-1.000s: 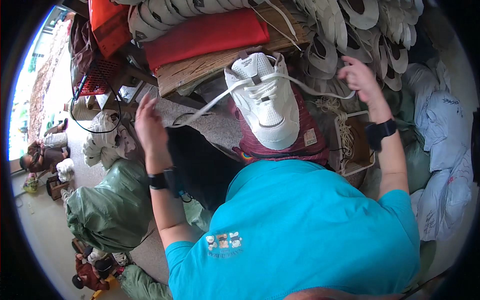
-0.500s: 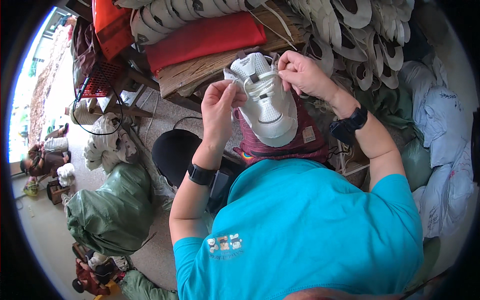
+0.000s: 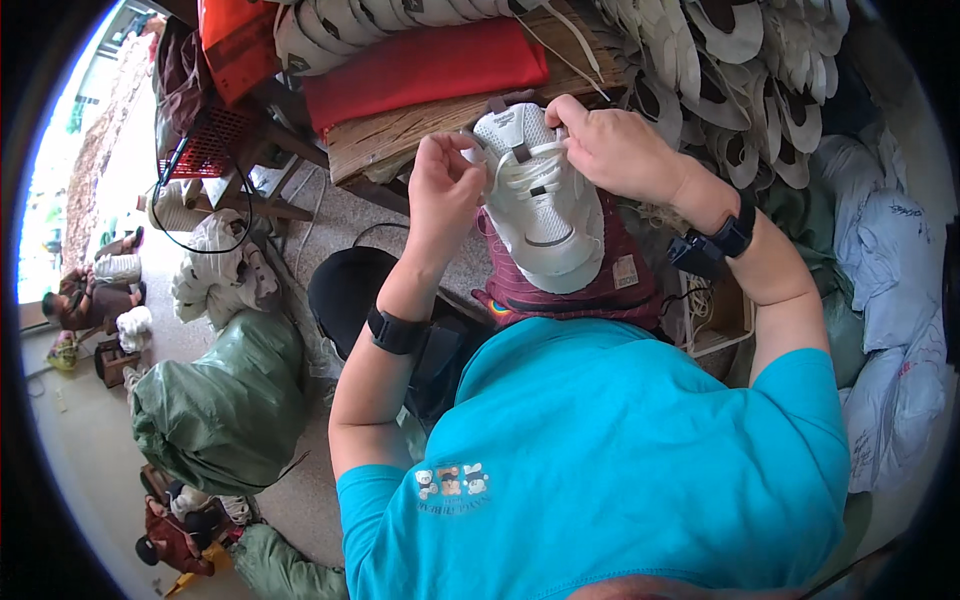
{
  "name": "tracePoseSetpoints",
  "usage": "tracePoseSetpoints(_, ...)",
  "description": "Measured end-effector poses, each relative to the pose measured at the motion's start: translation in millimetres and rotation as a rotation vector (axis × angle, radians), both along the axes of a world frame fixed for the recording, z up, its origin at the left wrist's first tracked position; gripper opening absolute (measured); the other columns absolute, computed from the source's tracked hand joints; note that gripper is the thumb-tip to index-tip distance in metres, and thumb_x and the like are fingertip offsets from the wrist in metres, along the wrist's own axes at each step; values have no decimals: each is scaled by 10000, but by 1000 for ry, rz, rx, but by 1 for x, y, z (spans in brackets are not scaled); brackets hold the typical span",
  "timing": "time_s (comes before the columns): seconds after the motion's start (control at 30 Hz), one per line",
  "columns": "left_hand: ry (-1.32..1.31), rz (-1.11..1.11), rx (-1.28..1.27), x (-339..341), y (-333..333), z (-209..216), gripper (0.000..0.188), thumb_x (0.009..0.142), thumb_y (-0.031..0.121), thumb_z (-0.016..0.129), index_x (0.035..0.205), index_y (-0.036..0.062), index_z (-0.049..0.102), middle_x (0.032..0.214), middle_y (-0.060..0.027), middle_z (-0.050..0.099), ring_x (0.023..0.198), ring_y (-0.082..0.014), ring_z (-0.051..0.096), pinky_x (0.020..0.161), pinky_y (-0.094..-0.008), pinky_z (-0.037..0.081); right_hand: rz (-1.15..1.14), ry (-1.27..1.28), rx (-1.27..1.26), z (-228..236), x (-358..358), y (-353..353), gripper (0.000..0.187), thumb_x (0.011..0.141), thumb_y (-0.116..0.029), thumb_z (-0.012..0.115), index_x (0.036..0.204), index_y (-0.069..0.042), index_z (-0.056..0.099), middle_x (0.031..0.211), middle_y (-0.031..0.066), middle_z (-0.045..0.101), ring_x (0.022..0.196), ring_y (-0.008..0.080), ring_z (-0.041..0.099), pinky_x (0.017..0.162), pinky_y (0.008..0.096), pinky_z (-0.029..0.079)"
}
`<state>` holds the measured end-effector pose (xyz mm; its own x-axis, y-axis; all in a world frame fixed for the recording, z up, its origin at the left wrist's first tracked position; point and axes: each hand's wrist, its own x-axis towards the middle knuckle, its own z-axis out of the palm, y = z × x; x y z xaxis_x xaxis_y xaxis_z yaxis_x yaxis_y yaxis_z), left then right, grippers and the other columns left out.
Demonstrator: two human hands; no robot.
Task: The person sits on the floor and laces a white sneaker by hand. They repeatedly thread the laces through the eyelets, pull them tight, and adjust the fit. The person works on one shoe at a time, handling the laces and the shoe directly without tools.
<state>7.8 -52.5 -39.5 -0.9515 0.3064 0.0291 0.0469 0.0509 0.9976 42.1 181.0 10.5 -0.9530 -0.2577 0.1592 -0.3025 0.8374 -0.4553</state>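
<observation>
Pointing toe-first at torso (image 3: 620, 450): white shoe (image 3: 546, 222)

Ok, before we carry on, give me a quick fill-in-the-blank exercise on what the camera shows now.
1. The left hand and right hand are at opposite sides of a sneaker whose main colour is ____.
2. The cloth on the wooden tabletop is ____.
3. On each arm, a black band is fastened around the ____.

Missing words: white; red; wrist.
</observation>
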Motion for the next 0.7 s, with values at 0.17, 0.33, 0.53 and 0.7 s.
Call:
tracePoseSetpoints(0.17,479,-54,-644,2,12,34,311,825,80,637,1119,50,541,796,-119,617,697,-253,637,623,-357,496,94,-109,212,15,-6,6,270,868,-82,579,1127,-74,504,844,154,651,824,362,644,738,473,508)
tracePoseSetpoints(0.33,615,-230,-837,-21,-6,49,295,817,115,674,1106,76,626,927,-143,621,855,-333,645,761,-416,518,279,190,219,17,-17,22,260,793,-38,669,1019,-70,545,1012,110,549,970,327,583,809,425,495)
tracePoseSetpoints(0.53,802,-454,-718,-42,-23,51,166,813,123,702,960,65,650,1005,-83,546,922,-282,603,799,-373,503,463,-159,62,22,-41,38,222,783,-75,697,950,-53,553,985,95,537,916,295,582,781,411,469)
tracePoseSetpoints(0.7,775,-451,-683,-46,-26,45,155,837,156,715,918,43,647,1032,-72,539,920,-267,601,804,-352,502,388,-270,-86,12,-46,36,188,874,-205,663,917,-24,632,945,89,549,835,249,595,742,356,470)
